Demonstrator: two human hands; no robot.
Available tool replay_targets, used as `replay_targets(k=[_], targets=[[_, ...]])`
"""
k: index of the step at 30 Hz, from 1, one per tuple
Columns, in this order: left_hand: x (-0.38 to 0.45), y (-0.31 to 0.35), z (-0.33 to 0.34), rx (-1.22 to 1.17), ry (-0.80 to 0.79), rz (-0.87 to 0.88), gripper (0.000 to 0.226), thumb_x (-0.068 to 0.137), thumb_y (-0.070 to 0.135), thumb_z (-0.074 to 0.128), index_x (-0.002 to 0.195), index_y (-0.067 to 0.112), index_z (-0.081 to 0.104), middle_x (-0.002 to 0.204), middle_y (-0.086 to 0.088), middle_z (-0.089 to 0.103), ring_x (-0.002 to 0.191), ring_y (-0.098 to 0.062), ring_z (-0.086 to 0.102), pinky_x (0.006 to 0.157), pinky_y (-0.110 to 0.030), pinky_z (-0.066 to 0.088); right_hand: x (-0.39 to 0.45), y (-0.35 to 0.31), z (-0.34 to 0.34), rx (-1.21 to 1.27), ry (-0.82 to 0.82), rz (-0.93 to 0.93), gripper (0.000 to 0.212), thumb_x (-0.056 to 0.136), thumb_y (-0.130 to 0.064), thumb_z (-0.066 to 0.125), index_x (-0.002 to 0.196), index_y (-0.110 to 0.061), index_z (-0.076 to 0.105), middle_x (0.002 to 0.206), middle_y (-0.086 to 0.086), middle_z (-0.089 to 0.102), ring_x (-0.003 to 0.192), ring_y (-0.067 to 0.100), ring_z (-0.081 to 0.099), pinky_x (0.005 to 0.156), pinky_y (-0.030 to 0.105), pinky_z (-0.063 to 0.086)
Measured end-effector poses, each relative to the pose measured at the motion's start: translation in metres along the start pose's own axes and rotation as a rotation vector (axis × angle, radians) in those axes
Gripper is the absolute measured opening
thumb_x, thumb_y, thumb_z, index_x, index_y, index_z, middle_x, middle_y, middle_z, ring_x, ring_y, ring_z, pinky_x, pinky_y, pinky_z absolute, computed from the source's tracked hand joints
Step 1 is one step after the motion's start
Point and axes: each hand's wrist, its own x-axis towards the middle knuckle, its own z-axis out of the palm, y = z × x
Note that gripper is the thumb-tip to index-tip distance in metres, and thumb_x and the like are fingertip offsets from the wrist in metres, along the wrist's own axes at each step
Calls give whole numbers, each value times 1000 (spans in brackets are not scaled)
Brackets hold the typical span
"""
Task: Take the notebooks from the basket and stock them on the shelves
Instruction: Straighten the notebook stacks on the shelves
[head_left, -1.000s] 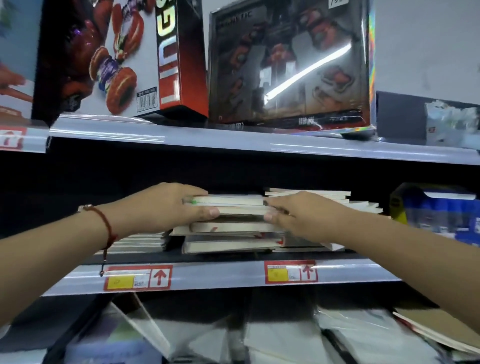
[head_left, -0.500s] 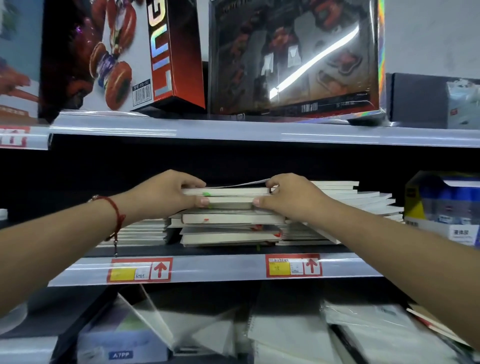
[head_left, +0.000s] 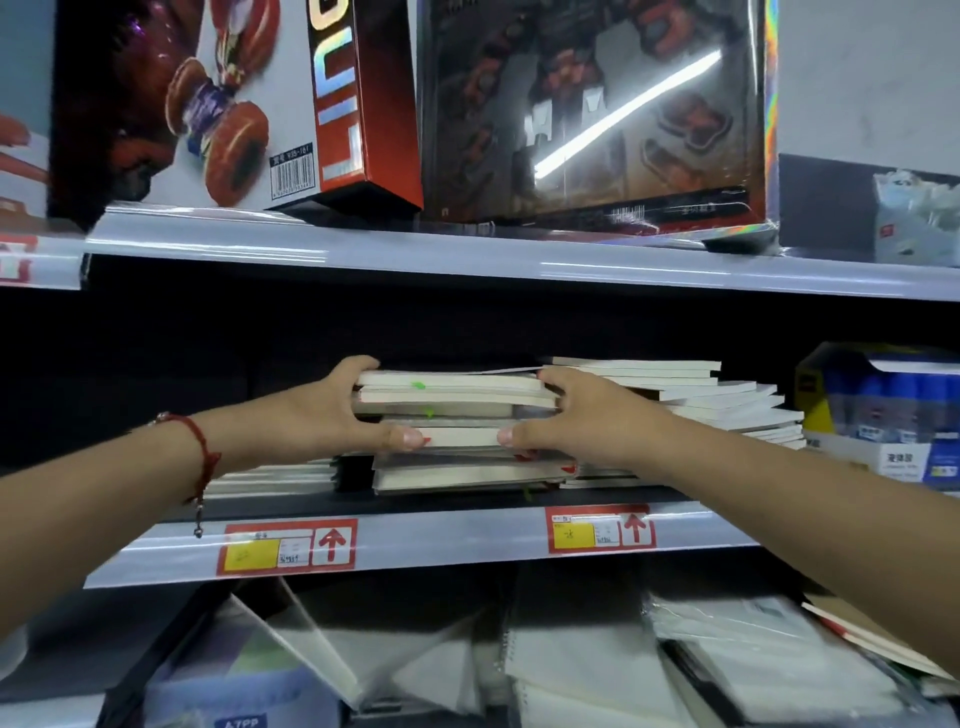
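- Notebooks (head_left: 452, 395): a small batch, about four though the edges blur together, is gripped between two hands on the middle shelf (head_left: 441, 540), resting on a lower stack (head_left: 467, 475).
- Left hand (head_left: 322, 415): fingers over the top, thumb beneath, clasping the batch's left end; one red cord bracelet (head_left: 200, 441) circles the wrist.
- Right hand (head_left: 582, 415): clasps the right end likewise.
- Two more notebook piles: one taller at right (head_left: 727, 400), one low at left (head_left: 275, 475).
- Two red-and-yellow price tags (head_left: 288, 545) on the shelf edge.
- Two toy boxes (head_left: 234, 104) stand on the upper shelf.
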Motion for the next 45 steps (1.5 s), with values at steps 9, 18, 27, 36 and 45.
replay_targets(k=[9,18,27,36,45], targets=[[4,-11,5,-140,160,62,138,34,76,86,152,33,29,136,14,53,124,-11,56,109,-39,46,7,-6,7,-44,169,26,89,77,-63,71,149,-22,38,130,-3,59,98,12,53,76,26,42],[7,-18,21,-156,257,72,114,59,52,87,153,32,25,122,19,61,107,-7,64,94,-29,53,14,3,33,-74,169,-55,91,83,-61,67,155,-26,22,143,-2,52,112,16,54,82,24,42],[5,-12,23,-139,284,94,98,69,45,80,151,35,28,107,31,56,102,-1,63,91,-26,53,22,22,23,11,30,-50,94,83,-52,73,156,-38,15,154,-5,42,136,16,45,95,25,40],[10,-15,32,-485,357,65,78,77,12,81,143,34,47,108,12,72,98,-5,70,92,-29,55,43,16,28,-24,-4,3,108,78,-55,75,158,-30,7,155,-2,39,134,22,45,96,32,43],[21,-15,37,-185,488,69,58,82,25,80,130,36,50,104,20,64,97,-1,64,83,-23,49,50,25,54,33,121,-38,95,83,-48,74,154,-30,12,143,-3,52,112,18,56,83,28,46]])
